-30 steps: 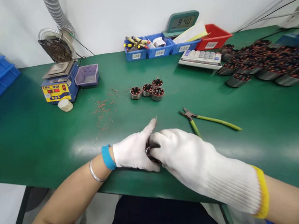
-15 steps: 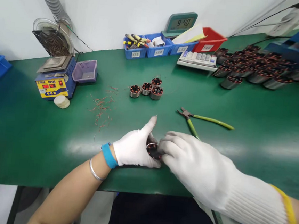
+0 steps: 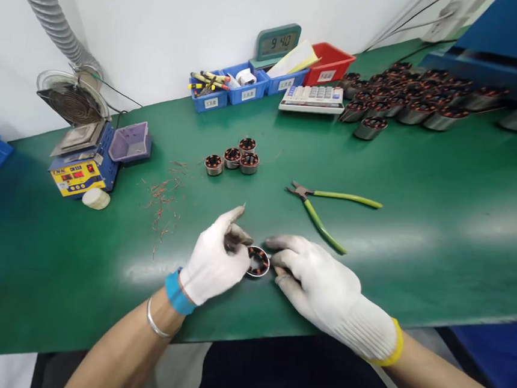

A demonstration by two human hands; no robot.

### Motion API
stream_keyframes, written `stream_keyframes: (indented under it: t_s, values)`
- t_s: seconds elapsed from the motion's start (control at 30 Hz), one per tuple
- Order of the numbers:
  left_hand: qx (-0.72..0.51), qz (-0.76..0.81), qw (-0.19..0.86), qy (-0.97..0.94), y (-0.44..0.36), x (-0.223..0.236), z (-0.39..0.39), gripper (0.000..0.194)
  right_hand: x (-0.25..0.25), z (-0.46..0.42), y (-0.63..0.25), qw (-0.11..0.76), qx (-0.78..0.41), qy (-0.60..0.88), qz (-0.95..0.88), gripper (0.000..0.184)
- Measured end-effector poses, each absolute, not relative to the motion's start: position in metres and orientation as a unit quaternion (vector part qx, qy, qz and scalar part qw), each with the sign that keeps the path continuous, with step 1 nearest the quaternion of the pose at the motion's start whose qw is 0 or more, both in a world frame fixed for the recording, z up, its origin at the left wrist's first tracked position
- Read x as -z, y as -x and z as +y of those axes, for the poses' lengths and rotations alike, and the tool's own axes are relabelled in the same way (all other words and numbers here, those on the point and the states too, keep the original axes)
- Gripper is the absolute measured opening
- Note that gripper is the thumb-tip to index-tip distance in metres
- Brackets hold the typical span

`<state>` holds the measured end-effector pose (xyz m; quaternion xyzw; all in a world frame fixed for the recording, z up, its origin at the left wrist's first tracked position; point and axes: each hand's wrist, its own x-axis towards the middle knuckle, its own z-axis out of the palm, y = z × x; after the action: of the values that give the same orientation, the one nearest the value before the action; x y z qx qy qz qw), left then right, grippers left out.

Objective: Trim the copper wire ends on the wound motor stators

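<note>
Both my hands wear white knit gloves. My left hand (image 3: 215, 256) is curled round a small round motor stator (image 3: 258, 261) with copper windings, held tilted just above the green table mat (image 3: 422, 190), its forefinger sticking up. My right hand (image 3: 312, 276) touches the stator's right side with thumb and fingertips pinched against it. Green-handled cutting pliers (image 3: 330, 207) lie open on the mat just beyond my right hand. Several finished-looking stators (image 3: 233, 157) stand in a small cluster further back.
Copper wire clippings (image 3: 164, 195) are scattered left of centre. A blue solder pot station (image 3: 80, 163) with a fume hose sits at the left. Blue and red bins (image 3: 245, 87), a clock, a calculator (image 3: 312, 98) and several larger stators (image 3: 397, 100) line the back.
My right hand has slid back off the stator, uncovering it; before, it lay over the part. The camera view has shifted to the right and back.
</note>
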<state>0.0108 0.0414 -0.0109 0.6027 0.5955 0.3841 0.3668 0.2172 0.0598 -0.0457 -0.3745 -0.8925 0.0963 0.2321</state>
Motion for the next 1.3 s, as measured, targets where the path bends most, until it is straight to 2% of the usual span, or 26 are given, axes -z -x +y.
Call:
stream_keyframes:
  t_s: [0.07,0.17,0.23,0.3,0.37,0.43,0.5,0.57,0.7,0.77,0.83,0.97,1.0,1.17,1.3]
  values:
    - [-0.343,0.630,0.307,-0.626,0.001,0.007,0.046,0.068,0.047,0.060,-0.217,0.225,-0.103,0.379,-0.892,0.019]
    - [-0.207,0.696,0.157,-0.669,0.022,-0.006,0.048,0.070,0.046,0.062,-0.215,0.216,-0.089,0.376,-0.896,0.018]
    - [-0.207,0.684,0.107,-0.692,0.028,-0.018,0.043,0.078,0.046,0.062,-0.214,0.214,-0.087,0.376,-0.897,0.017]
    - [-0.299,0.607,0.121,-0.726,0.023,-0.026,0.033,0.086,0.046,0.063,-0.213,0.212,-0.095,0.377,-0.897,0.017]
    - [-0.384,0.523,0.158,-0.744,0.009,-0.027,0.025,0.084,0.048,0.062,-0.213,0.219,-0.110,0.378,-0.893,0.018]
    - [-0.342,0.514,0.190,-0.763,-0.007,-0.020,0.022,0.067,0.049,0.061,-0.213,0.242,-0.120,0.385,-0.883,0.019]
    - [-0.258,0.549,0.226,-0.762,-0.017,-0.010,0.026,0.041,0.048,0.060,-0.214,0.256,-0.127,0.408,-0.867,0.019]
    - [-0.202,0.581,0.250,-0.747,-0.021,-0.002,0.032,0.028,0.043,0.061,-0.218,0.237,-0.134,0.449,-0.851,0.018]
    - [-0.182,0.598,0.267,-0.734,-0.016,-0.001,0.039,0.024,0.029,0.069,-0.232,0.184,-0.166,0.549,-0.799,0.018]
    - [-0.178,0.588,0.275,-0.739,-0.013,-0.004,0.040,0.022,0.027,0.072,-0.238,0.178,-0.184,0.549,-0.796,0.019]
    - [-0.175,0.577,0.279,-0.747,-0.012,-0.005,0.040,0.022,0.028,0.070,-0.239,0.172,-0.173,0.495,-0.834,0.018]
    - [-0.169,0.558,0.271,-0.766,-0.009,-0.004,0.043,0.021,0.032,0.063,-0.234,0.112,-0.067,0.381,-0.915,0.010]
    - [-0.167,0.554,0.271,-0.769,-0.008,-0.003,0.044,0.021,0.032,0.062,-0.234,0.111,-0.058,0.358,-0.925,0.013]
    - [-0.141,0.556,0.236,-0.785,-0.004,-0.003,0.048,0.024,0.031,0.058,-0.246,0.250,-0.117,0.284,-0.918,0.029]
    - [-0.127,0.552,0.212,-0.796,-0.003,-0.002,0.049,0.026,0.032,0.058,-0.249,0.312,-0.088,0.297,-0.898,0.024]
